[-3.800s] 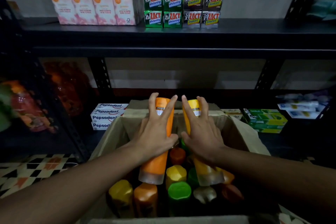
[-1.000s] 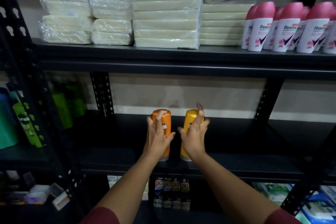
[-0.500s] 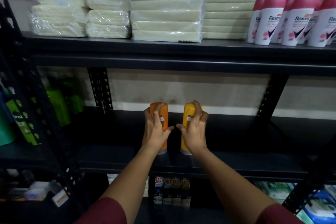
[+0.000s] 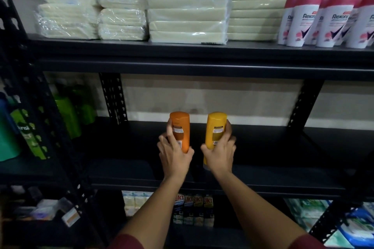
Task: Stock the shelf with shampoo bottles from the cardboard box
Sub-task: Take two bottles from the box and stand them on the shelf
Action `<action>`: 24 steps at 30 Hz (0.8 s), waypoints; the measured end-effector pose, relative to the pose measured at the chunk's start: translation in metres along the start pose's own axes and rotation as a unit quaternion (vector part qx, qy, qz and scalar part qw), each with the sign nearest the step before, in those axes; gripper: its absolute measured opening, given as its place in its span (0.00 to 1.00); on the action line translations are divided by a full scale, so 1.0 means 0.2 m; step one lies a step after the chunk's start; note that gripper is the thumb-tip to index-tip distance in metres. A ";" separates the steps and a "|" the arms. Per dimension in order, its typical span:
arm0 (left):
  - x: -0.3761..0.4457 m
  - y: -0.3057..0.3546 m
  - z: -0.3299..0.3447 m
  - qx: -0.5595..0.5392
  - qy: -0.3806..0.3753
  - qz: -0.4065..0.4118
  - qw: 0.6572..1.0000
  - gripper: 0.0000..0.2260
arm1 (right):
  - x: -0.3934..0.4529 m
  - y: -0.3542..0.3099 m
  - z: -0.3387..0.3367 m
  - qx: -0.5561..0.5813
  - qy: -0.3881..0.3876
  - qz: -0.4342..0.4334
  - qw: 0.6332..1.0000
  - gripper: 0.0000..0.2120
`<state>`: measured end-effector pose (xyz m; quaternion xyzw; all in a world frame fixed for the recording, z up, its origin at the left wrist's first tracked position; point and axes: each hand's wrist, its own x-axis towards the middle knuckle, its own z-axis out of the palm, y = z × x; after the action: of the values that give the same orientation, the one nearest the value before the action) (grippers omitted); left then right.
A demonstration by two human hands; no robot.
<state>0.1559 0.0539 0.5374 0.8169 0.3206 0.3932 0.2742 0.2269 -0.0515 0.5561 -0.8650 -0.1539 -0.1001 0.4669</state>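
Note:
An orange shampoo bottle (image 4: pixel 181 127) stands upright on the dark middle shelf (image 4: pixel 273 159), its back label facing me. My left hand (image 4: pixel 174 155) wraps its lower half. A hand's width to the right, a yellow shampoo bottle (image 4: pixel 216 125) stands upright on the same shelf, gripped low by my right hand (image 4: pixel 219 155). Both bottle bases are hidden behind my hands. The cardboard box is out of view.
Wrapped cream soap packs (image 4: pixel 186 6) and pink-capped deodorant bottles (image 4: pixel 332 18) fill the shelf above. Green bottles (image 4: pixel 66 117) stand in the bay to the left, behind a black upright (image 4: pixel 50 119). Toothpaste boxes (image 4: pixel 194 210) sit on the shelf below.
Both bottles came out of the box and up to the middle shelf. In the last second they moved slightly apart and deeper, and my fingers slid down toward their bases.

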 end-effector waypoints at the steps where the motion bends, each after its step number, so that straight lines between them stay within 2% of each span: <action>1: 0.00 0.00 -0.01 -0.006 -0.003 0.002 1.000 0.57 | 0.00 0.00 0.00 0.012 -0.006 -0.001 1.000 0.53; 6: 0.00 0.04 -0.04 0.015 0.018 0.007 1.000 0.58 | -0.01 -0.05 -0.01 0.013 -0.001 0.015 1.000 0.52; 10: 0.02 0.08 -0.07 -0.001 0.013 0.012 1.000 0.54 | -0.01 -0.07 -0.04 0.008 0.015 0.011 1.000 0.47; 17: 0.01 0.06 -0.12 -0.048 -0.017 0.009 0.999 0.55 | 0.01 -0.06 -0.09 0.056 -0.048 0.004 0.997 0.45; 21: 0.01 0.08 -0.14 -0.036 0.005 0.018 0.999 0.54 | 0.01 -0.08 -0.11 0.028 -0.045 -0.004 0.999 0.47; 24: 0.01 0.08 -0.14 -0.049 0.002 0.017 0.999 0.51 | 0.01 -0.09 -0.12 0.017 -0.040 -0.008 0.999 0.43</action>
<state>0.1378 0.0514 0.5645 0.8071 0.2874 0.4147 0.3066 0.2223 -0.0618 0.5829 -0.8592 -0.1812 -0.0664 0.4738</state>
